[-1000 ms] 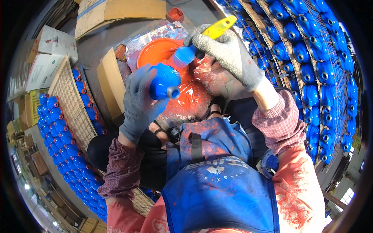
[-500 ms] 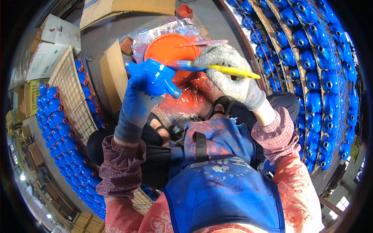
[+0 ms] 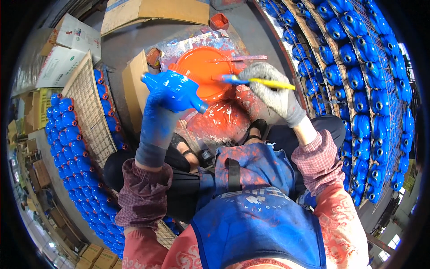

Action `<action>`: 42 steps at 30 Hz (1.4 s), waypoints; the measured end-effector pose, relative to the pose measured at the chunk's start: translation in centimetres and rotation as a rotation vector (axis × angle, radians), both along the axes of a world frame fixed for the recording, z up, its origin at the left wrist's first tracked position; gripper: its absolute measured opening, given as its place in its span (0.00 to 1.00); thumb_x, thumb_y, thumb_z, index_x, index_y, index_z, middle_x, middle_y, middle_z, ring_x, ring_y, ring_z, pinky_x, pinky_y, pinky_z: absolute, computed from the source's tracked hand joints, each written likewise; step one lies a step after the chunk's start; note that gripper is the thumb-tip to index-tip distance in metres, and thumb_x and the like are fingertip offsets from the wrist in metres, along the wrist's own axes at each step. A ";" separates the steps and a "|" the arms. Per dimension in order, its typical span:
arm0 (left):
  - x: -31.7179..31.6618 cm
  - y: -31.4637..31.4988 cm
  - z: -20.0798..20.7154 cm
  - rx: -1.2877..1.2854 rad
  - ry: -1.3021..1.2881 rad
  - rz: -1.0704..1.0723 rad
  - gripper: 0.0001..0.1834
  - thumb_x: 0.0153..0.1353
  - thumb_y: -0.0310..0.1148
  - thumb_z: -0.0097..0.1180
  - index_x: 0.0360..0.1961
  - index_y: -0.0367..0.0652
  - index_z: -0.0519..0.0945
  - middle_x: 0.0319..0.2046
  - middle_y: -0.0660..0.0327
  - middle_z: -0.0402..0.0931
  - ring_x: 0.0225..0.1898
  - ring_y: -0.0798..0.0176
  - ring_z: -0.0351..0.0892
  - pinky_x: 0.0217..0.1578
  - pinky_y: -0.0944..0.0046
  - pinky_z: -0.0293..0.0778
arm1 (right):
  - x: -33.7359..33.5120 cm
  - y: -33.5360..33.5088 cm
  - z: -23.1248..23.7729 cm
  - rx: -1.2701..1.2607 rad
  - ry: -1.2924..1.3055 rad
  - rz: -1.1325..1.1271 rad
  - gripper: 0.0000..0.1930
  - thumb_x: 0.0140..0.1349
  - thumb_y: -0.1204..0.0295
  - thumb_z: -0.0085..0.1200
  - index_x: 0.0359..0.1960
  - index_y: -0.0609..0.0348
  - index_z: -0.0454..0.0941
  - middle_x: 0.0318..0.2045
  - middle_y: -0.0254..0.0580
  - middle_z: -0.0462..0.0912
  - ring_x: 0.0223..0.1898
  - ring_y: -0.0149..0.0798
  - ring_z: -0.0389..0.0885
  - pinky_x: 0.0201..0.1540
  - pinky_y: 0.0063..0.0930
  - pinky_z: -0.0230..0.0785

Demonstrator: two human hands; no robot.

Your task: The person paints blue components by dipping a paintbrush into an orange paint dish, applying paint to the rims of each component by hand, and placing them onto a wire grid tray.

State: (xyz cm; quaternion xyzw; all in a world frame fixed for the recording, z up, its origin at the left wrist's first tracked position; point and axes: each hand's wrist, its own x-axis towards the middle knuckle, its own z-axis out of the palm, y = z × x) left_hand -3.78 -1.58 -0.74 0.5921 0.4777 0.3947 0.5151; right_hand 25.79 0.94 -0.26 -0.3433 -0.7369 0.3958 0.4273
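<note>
My left hand (image 3: 156, 119), in a blue-stained glove, grips a blue painted figurine (image 3: 175, 89) and holds it over the near rim of a round basin of orange paint (image 3: 204, 67). In a grey glove, my right hand (image 3: 275, 92) is closed on a yellow-handled brush (image 3: 264, 82). The brush lies level, its blue-and-orange tip over the paint near the basin's right rim. An orange-smeared stick (image 3: 239, 58) rests across the basin's far rim.
Orange-splashed plastic sheeting (image 3: 224, 119) covers the floor under the basin. Wire racks of several blue figurines stand at left (image 3: 85, 121) and right (image 3: 358, 80). Cardboard boxes (image 3: 152, 11) sit behind, one (image 3: 134, 89) beside the basin. My knees and blue apron (image 3: 260, 224) fill the foreground.
The left hand has turned the figurine and moved it away from the brush. The right hand has swung the brush flat and brought its tip to the orange paint.
</note>
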 end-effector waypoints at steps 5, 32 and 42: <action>1.6 -0.9 0.4 0.159 0.326 0.230 0.33 0.44 0.31 0.71 0.53 0.45 0.71 0.46 0.58 0.74 0.46 0.50 0.76 0.46 0.55 0.74 | -1.4 4.0 3.2 -0.271 -0.101 -0.182 0.19 0.63 0.57 0.55 0.42 0.63 0.80 0.34 0.42 0.82 0.39 0.33 0.80 0.45 0.28 0.71; 1.1 -1.2 0.9 -0.583 -0.500 0.020 0.26 0.65 0.47 0.44 0.54 0.38 0.74 0.40 0.58 0.80 0.29 0.71 0.79 0.20 0.76 0.72 | -0.5 1.4 4.2 0.162 -0.078 -0.001 0.09 0.57 0.73 0.56 0.38 0.60 0.82 0.38 0.43 0.82 0.44 0.45 0.78 0.51 0.37 0.68; 3.1 -3.4 0.8 -0.857 -1.646 -0.702 0.53 0.44 0.69 0.62 0.61 0.39 0.65 0.52 0.39 0.69 0.48 0.38 0.73 0.50 0.42 0.72 | -2.3 0.3 2.7 -0.161 0.721 0.253 0.17 0.60 0.56 0.59 0.35 0.60 0.78 0.40 0.46 0.77 0.49 0.45 0.73 0.55 0.40 0.63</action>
